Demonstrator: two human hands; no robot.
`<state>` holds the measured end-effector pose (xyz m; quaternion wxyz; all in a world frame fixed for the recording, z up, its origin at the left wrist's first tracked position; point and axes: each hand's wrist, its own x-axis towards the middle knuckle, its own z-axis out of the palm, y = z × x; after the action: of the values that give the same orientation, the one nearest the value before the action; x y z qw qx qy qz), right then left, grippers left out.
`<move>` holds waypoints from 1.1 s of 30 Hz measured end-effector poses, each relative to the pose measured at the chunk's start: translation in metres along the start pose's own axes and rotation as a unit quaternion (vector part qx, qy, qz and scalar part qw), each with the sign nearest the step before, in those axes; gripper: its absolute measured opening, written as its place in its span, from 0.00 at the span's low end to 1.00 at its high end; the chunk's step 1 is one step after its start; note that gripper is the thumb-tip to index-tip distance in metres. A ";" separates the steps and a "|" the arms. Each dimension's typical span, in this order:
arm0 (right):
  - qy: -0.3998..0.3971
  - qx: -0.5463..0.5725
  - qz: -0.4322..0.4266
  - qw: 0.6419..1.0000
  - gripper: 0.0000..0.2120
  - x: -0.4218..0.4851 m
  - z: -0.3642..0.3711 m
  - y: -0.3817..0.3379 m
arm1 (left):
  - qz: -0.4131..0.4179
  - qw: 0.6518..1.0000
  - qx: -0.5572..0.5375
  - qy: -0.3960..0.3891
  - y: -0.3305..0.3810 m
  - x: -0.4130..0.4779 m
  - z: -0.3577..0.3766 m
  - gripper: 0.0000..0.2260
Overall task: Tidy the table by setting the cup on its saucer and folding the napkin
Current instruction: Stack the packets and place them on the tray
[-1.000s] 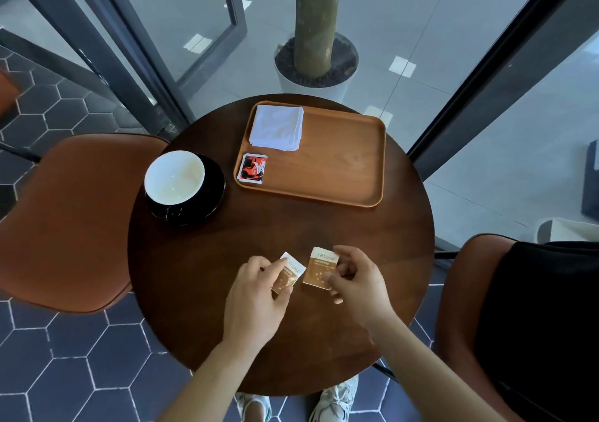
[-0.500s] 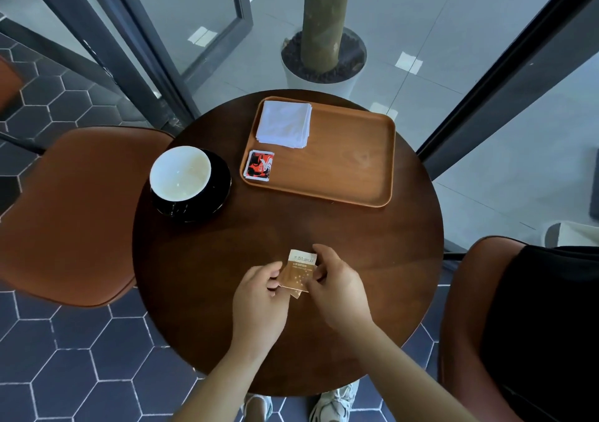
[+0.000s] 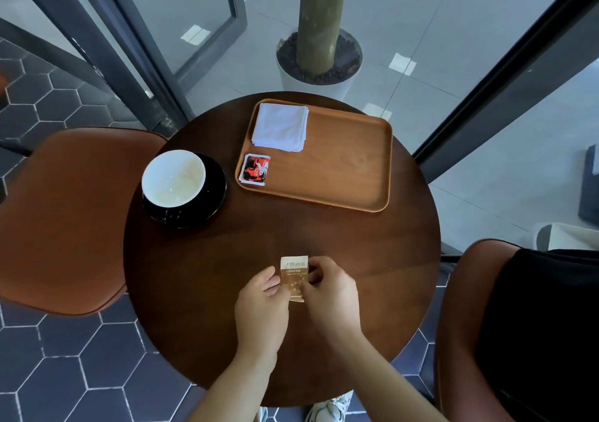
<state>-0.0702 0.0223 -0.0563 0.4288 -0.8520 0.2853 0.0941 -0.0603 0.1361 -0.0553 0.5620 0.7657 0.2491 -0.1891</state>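
A white-lined cup [image 3: 174, 177] sits on its black saucer [image 3: 212, 194] at the left of the round dark wood table [image 3: 227, 275]. A folded white napkin [image 3: 280, 127] lies in the far left corner of the wooden tray [image 3: 350, 162]. Near the table's front, my left hand [image 3: 262, 301] and my right hand [image 3: 330, 292] pinch stacked brown-and-white sugar packets [image 3: 293, 275] from both sides, just above the tabletop. The lower packet is mostly hidden behind the top one.
A red-and-black packet [image 3: 255, 169] lies in the tray's near left corner. Brown chairs stand at the left [image 3: 64, 220] and right [image 3: 460, 324]; the right one holds something black. A potted tree trunk [image 3: 319, 52] and glass panels are behind the table.
The two sugar packets, held apart a second ago, have been brought together into one stack between my hands. The cup, napkin and tray have not moved.
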 end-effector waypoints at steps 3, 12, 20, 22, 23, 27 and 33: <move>0.002 0.008 -0.006 1.000 0.15 -0.001 0.001 0.001 | -0.004 1.000 0.003 0.002 0.001 -0.001 0.002 0.22; -0.004 0.136 0.066 0.988 0.08 -0.003 0.001 0.000 | 0.005 1.000 0.020 -0.014 0.005 -0.006 0.002 0.22; -0.018 0.128 -0.003 0.992 0.09 -0.002 -0.017 -0.003 | 0.051 0.997 0.040 -0.035 0.010 -0.002 -0.006 0.20; -0.025 0.146 -0.005 0.989 0.11 0.000 -0.021 -0.002 | 0.043 0.998 0.020 -0.039 0.012 0.002 -0.006 0.19; -0.025 0.158 -0.002 0.987 0.12 0.001 -0.022 -0.001 | 0.036 0.998 0.007 -0.042 0.013 0.004 -0.006 0.18; -0.027 0.193 0.011 0.981 0.13 0.003 -0.026 0.000 | 0.021 0.998 -0.037 -0.043 0.018 0.011 -0.005 0.16; -0.022 0.211 0.013 0.977 0.15 0.010 -0.031 -0.006 | 0.046 0.998 -0.035 -0.026 0.030 0.016 0.000 0.07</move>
<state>-0.0616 -0.0032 -0.0376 0.6040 -0.7363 0.2998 0.0562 -0.0297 0.1316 -0.0415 0.6029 0.7510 0.2052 -0.1742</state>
